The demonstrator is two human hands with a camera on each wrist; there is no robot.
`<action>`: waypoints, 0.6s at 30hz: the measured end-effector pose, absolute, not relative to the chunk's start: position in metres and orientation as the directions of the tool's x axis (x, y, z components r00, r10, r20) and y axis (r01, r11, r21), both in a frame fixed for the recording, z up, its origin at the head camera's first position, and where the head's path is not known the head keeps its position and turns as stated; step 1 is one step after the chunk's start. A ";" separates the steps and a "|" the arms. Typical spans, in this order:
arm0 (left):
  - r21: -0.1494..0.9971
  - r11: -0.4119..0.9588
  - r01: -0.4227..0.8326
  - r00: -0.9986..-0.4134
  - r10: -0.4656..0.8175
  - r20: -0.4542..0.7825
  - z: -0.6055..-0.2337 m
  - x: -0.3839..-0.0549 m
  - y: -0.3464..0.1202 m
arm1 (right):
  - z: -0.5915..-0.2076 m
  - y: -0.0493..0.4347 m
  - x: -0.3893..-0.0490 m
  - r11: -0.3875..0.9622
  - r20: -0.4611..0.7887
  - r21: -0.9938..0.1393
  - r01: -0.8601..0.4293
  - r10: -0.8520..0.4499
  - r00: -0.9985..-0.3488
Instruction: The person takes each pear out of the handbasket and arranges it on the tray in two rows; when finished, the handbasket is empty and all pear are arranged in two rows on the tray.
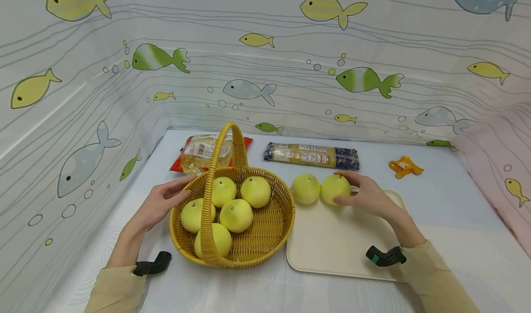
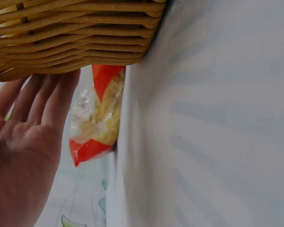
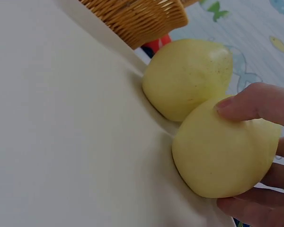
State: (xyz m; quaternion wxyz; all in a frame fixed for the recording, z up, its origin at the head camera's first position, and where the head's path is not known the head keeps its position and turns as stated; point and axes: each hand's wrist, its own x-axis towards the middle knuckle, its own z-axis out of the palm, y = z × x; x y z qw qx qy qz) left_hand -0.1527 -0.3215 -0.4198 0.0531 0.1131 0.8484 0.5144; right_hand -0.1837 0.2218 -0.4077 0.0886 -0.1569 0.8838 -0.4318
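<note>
A wicker basket (image 1: 261,253) with a tall arched handle holds several yellow-green pears (image 1: 236,215). My left hand (image 1: 162,201) touches its left side, and the left wrist view shows the fingers (image 2: 52,97) extended against the woven wall (image 2: 85,42). Two more pears lie side by side at the back left of a cream tray (image 1: 332,244). Around the right one of these, a pear (image 1: 333,189) with a short stem, my right hand (image 1: 367,195) curls its thumb and fingers. The other pear (image 1: 306,188) sits against it, closer to the basket.
Behind the basket lies a red-and-clear food bag (image 1: 199,151). A long dark-blue and clear packet (image 1: 311,156) is behind the tray, with a small orange packet (image 1: 404,166) at the back right. Fish-patterned cloth walls (image 1: 249,73) enclose the table.
</note>
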 end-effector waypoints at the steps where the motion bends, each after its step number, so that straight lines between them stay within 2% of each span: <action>1: 0.884 0.446 0.137 -0.969 0.246 0.026 -0.420 -0.153 -0.322 | -0.409 0.221 -0.184 0.578 -0.018 -0.791 -0.204 -0.355 -0.935; 18: 0.885 0.445 0.137 -0.970 0.243 0.028 -0.417 -0.152 -0.317 | -0.408 0.220 -0.182 0.563 -0.022 -0.804 -0.193 -0.353 -0.935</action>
